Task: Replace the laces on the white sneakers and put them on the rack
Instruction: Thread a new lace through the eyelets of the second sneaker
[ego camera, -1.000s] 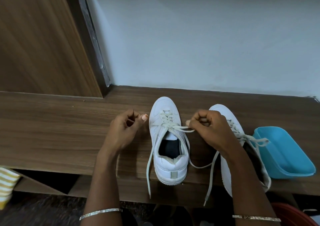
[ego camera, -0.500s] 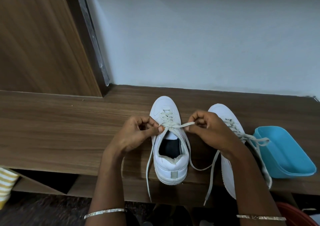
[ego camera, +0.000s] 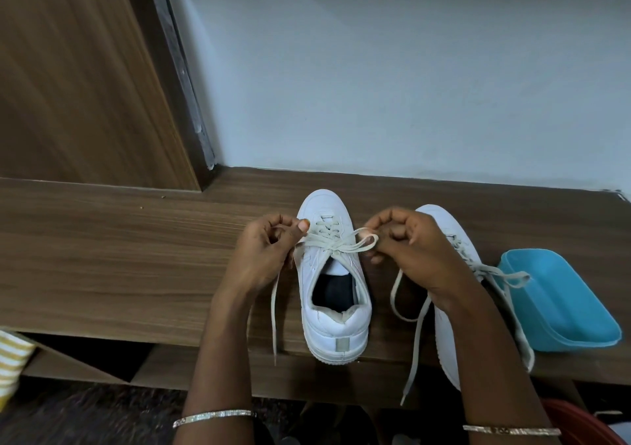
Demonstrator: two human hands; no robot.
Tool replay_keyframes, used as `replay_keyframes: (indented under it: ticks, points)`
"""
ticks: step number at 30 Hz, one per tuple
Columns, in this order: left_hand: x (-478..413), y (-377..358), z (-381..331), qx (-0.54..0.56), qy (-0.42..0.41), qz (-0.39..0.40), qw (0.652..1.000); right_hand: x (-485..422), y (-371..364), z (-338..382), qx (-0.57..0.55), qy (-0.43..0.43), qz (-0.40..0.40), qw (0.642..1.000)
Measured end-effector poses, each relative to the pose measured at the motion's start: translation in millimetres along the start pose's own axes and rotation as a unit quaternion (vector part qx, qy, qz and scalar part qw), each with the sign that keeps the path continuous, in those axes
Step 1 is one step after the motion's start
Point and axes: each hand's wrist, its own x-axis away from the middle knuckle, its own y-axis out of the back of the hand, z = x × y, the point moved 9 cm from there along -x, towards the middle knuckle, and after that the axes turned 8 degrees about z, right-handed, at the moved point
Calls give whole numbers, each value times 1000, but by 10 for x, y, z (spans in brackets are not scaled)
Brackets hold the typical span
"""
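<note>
In the head view, the only one I have, the sneaker [ego camera: 336, 328] stands on the bench [ego camera: 136, 256] with its heel toward me, right between the two hands. My left hand [ego camera: 263, 253] is curled, thumb and forefinger pinching the lace [ego camera: 336, 245] just beside the upper eyelets. My right hand [ego camera: 409, 250] is curled too, pinching a small loop of the same lace on the other side, so the strands cross taut over the tongue between the fingertips. The loose ends hang below each hand, over the bench edge. I judge the lace flat, soft, limp and light. It will hold shape only under tension, so I would take it close to the crossing, not by the dangling tails. The sneaker looks light but stiff-soled, likely to slide if I pull unevenly; for lifting, the heel collar is the place. The second sneaker [ego camera: 437, 219], already laced, lies under and beyond the right hand, with the tub [ego camera: 563, 308] just past it.
</note>
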Motion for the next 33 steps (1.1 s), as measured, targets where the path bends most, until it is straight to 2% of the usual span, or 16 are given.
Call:
replay_keyframes:
  ticks: [3,5,7,10,15,17,25,29,33]
  points:
    - [-23,71,19,-23,-11,-34,999,36,5,214,-74,33,-2,997]
    - [-20,25,36,-44,-6,5,999,79,-73,356,-106,51,39,992]
    - [1,-29,76,-82,5,61,995,127,-170,466,-97,62,79,990]
    - [20,38,133,-140,9,65,988,191,-297,538,-47,59,141,987]
    - [17,-10,99,-14,12,62,998,306,-453,349,46,-45,272,960]
    - [8,-43,108,42,26,65,997,349,-449,227,65,-92,298,948]
    - [85,-115,381,128,179,80,972,258,-163,65,96,-122,211,965]
    - [135,-91,482,44,225,77,970,222,-70,-39,125,-123,195,965]
    - [188,-14,588,-46,257,89,961,187,114,-208,173,-150,115,967]
